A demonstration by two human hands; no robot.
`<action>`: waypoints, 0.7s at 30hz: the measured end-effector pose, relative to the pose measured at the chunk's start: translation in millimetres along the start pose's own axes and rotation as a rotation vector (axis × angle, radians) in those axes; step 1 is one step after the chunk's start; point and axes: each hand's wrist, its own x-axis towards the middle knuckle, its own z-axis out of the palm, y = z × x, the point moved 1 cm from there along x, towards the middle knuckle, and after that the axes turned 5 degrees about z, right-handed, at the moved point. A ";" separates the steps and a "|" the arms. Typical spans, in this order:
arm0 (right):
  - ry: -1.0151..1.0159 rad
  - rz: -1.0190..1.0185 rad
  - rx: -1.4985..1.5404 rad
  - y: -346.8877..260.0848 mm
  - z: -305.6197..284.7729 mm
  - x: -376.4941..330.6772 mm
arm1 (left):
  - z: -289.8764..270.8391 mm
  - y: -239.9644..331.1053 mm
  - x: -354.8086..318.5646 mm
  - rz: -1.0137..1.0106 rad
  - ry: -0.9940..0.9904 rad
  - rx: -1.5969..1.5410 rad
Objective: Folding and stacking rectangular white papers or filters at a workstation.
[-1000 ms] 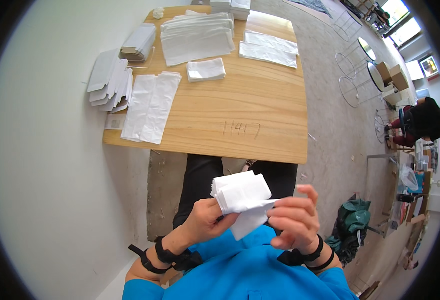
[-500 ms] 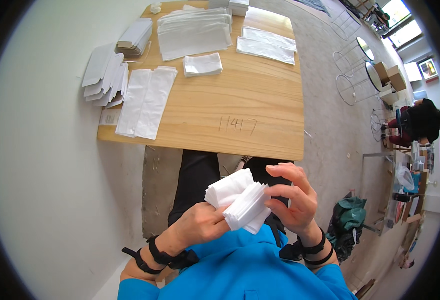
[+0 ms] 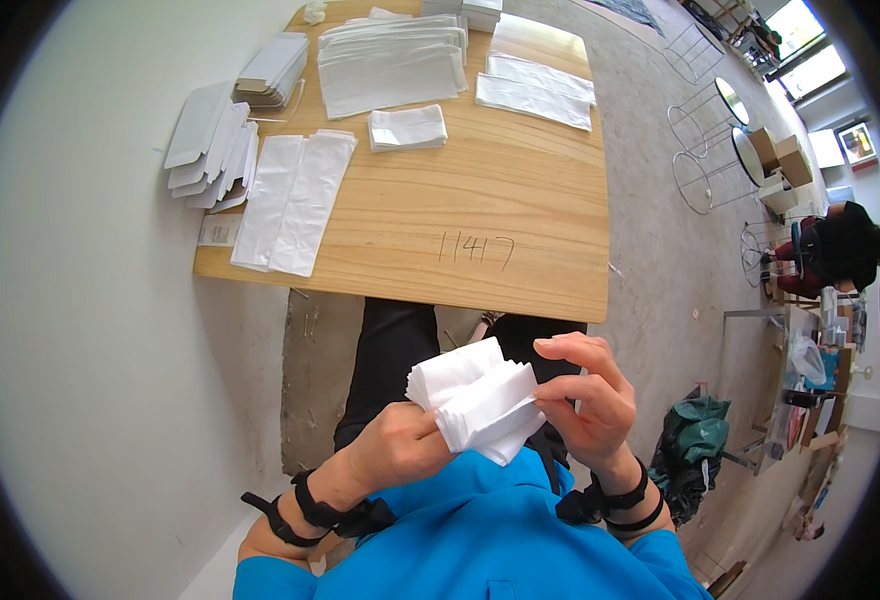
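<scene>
Over my lap, my left hand (image 3: 400,442) is closed around the lower left side of a bundle of thin, soft folded white sheets (image 3: 488,408). The bundle bends in the middle, and its layered edges fan out at the upper left. At its right side my right hand (image 3: 592,395) pinches the edge of a top layer between thumb and a finger, while another finger stays raised above. My left fingertips are hidden behind the bundle.
Ahead stands a wooden table (image 3: 400,230) bearing a small folded white stack (image 3: 407,129), long white folded sheets (image 3: 293,203), a large white pile (image 3: 390,70) and flat white cartons (image 3: 205,140). A wall (image 3: 110,300) borders the left. Stools and a seated person (image 3: 840,245) are at right.
The bundle's front layers have turned flatter, showing a broader face instead of many edges. My right thumb and finger have come together on its right edge.
</scene>
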 end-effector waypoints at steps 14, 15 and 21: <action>-0.037 -0.032 0.187 -7.4 -11.7 -10.2 | -7.2 1.3 0.3 -0.206 0.072 -0.252; -0.035 -0.031 0.185 -7.6 -10.2 -8.2 | -8.0 2.8 3.2 -0.165 0.047 -0.139; 0.001 -0.059 -0.017 -10.7 -6.8 4.4 | -5.8 3.5 6.3 0.095 -0.044 0.174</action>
